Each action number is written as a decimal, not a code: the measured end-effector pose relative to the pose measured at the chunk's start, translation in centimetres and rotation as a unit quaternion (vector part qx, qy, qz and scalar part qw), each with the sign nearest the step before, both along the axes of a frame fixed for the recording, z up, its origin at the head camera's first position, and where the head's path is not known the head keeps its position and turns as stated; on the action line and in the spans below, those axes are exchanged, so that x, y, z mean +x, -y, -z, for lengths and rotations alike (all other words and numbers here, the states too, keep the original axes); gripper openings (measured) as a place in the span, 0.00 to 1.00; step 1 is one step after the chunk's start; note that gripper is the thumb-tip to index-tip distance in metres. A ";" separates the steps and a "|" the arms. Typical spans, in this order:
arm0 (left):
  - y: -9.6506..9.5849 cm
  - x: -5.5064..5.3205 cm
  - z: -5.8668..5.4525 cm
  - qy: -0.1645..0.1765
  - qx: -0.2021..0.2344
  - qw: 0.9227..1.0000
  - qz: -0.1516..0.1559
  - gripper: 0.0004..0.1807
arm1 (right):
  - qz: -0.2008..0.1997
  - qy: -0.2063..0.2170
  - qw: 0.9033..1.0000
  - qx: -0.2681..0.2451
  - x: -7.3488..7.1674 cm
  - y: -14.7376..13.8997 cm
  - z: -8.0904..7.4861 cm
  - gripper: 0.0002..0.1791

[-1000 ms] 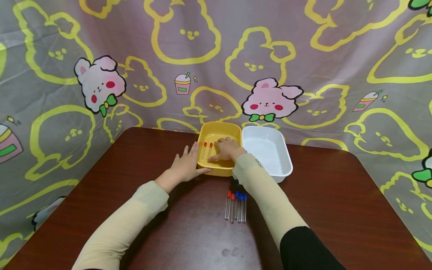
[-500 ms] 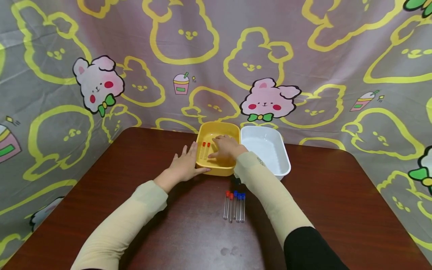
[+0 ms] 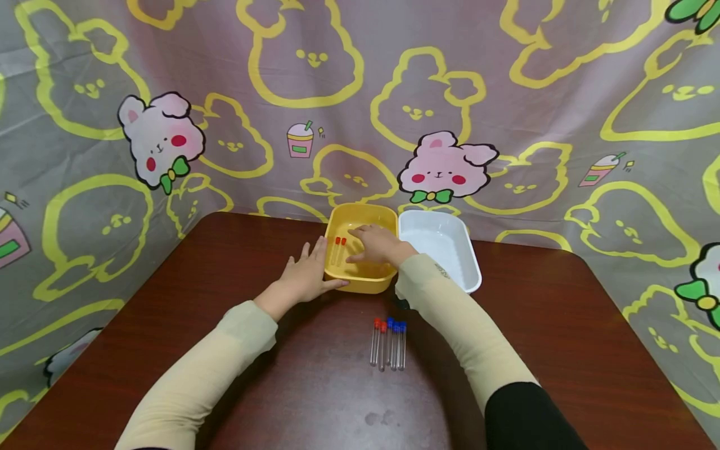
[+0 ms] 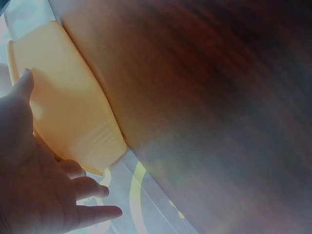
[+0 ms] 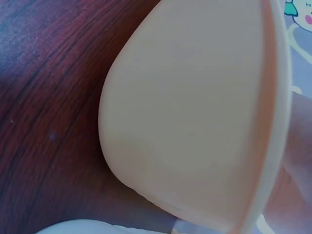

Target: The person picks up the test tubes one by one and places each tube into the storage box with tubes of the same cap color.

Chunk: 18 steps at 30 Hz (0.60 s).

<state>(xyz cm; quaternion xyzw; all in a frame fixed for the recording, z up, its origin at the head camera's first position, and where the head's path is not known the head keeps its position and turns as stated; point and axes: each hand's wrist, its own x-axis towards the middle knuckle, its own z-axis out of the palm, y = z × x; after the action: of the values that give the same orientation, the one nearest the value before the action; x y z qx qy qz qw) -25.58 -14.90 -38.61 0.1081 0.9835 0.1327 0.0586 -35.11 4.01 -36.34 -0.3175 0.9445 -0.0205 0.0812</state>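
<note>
Two red-capped test tubes [image 3: 344, 242] lie side by side in the left part of a yellow bin [image 3: 362, 286]. Against the bin's left side my left hand [image 3: 300, 275] is spread, its thumb along the front rim. From the left wrist, that thumb touches the bin's wall [image 4: 68, 97] while the other fingers stretch out past its end. My right hand [image 3: 375, 244] reaches into the bin, palm down, just right of the two tubes, with its thumb and fingers apart. In the right wrist view the bin's wall [image 5: 180, 112] hides most of this hand [image 5: 298, 165].
A white bin [image 3: 475, 275] stands right beside the yellow one, partly behind my right sleeve. Nearer on the brown table [image 3: 304, 381], several test tubes [image 3: 388, 347] with red and blue caps lie in a row. A patterned curtain [image 3: 225, 169] rises behind the table.
The two red-capped tubes in the yellow bin now lie closer together and more parallel. My right hand has drawn slightly away from them, while my left hand stays against the bin.
</note>
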 end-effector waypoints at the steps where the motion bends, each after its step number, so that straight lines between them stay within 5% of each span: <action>1: 0.0 0.0 0.0 0.000 0.000 1.000 0.000 0.64 | -0.003 -0.001 1.000 -0.003 0.1 -0.1 -0.1 0.46; 18: 0.0 -0.1 0.1 -0.001 0.000 1.000 0.004 0.63 | -0.047 -0.013 0.995 -0.082 1.3 -2.0 -1.5 0.38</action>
<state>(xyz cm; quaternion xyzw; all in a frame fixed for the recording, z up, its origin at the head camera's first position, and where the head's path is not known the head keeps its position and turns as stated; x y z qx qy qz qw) -25.66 -14.95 -38.75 0.1126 0.9831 0.1326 0.0578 -33.79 6.05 -34.84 -0.3671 0.9248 -0.0898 0.0432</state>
